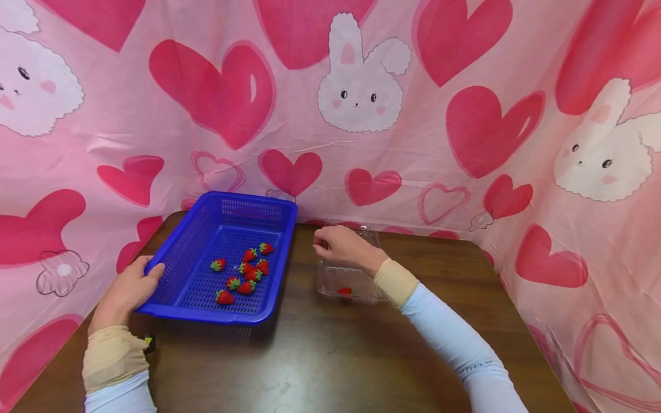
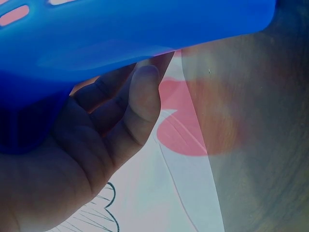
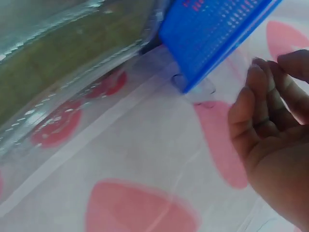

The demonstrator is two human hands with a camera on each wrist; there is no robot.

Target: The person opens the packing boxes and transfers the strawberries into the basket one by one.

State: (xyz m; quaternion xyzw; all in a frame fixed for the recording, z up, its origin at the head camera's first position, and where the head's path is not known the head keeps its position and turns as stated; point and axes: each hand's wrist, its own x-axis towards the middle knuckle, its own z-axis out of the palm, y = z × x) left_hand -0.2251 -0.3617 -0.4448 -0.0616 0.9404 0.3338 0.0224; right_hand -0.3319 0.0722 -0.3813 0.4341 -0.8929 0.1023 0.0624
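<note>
A blue plastic basket (image 1: 175, 314) with slotted walls is at the left of the table, several strawberries (image 1: 225, 297) on its floor. My left hand (image 1: 129, 292) grips its left rim near the front corner; in the left wrist view the fingers (image 2: 145, 89) come up beneath the blue rim. To the basket's right stands a clear plastic box (image 1: 330, 287) with one strawberry (image 1: 345, 291) showing inside. Over this box is my right hand (image 1: 343, 246), its fingers loosely bent. Nothing shows between those fingers (image 3: 241, 108) in the right wrist view.
The brown wooden table (image 1: 330, 361) ends at the back against a pink cloth (image 1: 299, 132) printed with hearts and rabbits. By the left wrist lies a small black and yellow item (image 1: 149, 344), partly covered by the sleeve.
</note>
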